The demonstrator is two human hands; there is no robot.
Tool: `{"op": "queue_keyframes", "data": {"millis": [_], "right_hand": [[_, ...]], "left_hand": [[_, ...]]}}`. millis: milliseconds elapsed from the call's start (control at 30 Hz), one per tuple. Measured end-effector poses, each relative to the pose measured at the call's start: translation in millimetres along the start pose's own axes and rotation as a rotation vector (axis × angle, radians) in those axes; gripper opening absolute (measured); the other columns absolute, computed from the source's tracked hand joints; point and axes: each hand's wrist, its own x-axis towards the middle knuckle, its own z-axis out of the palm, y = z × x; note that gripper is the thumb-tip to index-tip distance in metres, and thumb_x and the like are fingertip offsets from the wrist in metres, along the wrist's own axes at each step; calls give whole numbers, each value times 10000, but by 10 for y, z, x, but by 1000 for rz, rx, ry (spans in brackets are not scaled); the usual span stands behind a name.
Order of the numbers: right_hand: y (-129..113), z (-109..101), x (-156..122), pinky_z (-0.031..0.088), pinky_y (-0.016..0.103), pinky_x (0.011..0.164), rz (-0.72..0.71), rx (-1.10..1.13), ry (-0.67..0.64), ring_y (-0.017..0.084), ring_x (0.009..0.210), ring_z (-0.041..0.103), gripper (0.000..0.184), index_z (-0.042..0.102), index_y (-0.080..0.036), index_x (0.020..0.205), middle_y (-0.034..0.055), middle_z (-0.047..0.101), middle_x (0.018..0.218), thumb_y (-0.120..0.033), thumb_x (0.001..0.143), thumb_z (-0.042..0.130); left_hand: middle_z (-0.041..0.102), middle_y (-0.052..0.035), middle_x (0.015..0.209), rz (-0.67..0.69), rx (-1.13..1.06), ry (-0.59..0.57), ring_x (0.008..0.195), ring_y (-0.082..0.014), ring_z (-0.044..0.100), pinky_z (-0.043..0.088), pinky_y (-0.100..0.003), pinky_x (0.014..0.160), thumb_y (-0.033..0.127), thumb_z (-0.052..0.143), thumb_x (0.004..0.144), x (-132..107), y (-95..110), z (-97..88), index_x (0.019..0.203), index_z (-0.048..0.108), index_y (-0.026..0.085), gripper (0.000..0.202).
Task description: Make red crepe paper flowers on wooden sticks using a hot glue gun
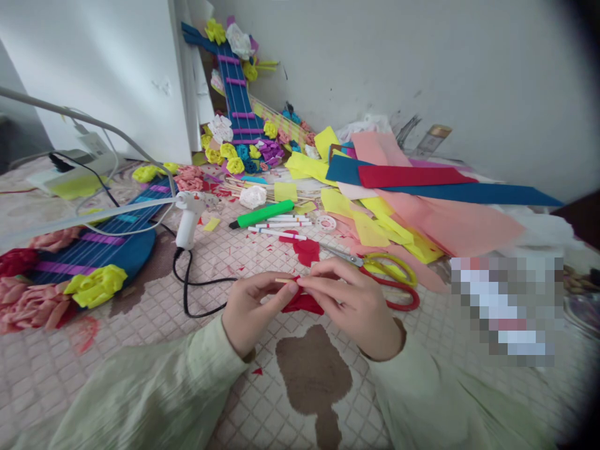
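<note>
- Biggest by far, the diamond-patterned table cover (253,400), spread beneath everything; a brown patch (314,369) shows through on the side nearest the person.
- Over at the far right, a heap of paper strips (450,219) — pink, yellow, blue and red, all overlapping.
- Two blue guitar shapes in view; the upright guitar (238,94) leans at the back, trimmed with crumpled flowers; the flat guitar (140,250) lies at the left, a bright yellow bloom (96,286) on its near edge.
- And here are the hands, centre stage; the left hand (260,306) has a narrow pinch, thumb against finger; the right hand (351,300) matches it, fingertips bunched tight, almost meeting the left.
- The scissors (360,260), one handle yellow and one red, lie just beyond the right hand; the white glue gun (187,228) is over by the flat guitar.
- Further back, a green marker (265,214), its dark end pointing left.
- Now the red paper (302,303), right between the hands; the right fingertips grip its top.
- Smallest of the lot, a thin pale stick (284,280) — pinched in the left hand, one end at the red paper.
</note>
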Motion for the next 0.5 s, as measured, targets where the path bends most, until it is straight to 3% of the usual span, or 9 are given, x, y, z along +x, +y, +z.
{"op": "queue_keyframes", "data": {"millis": [300,500], "right_hand": [[-25,3,-13,524,276,721,49,21,-9,137,788,611,182,653,-194,904,41,631,853,-113,838,504],[-60,-1,-5,516,264,672,42,-2,11,133,758,606,201,657,-182,864,47,629,834,-76,827,490]], "left_hand": [[717,-51,742,49,41,7,645,-155,651,567,-265,610,246,606,770,-26,-53,-24,791,687,151,127],[723,-32,765,47,11,5,674,-150,659,559,-244,633,250,621,760,-29,-58,-25,800,693,172,114]]}}
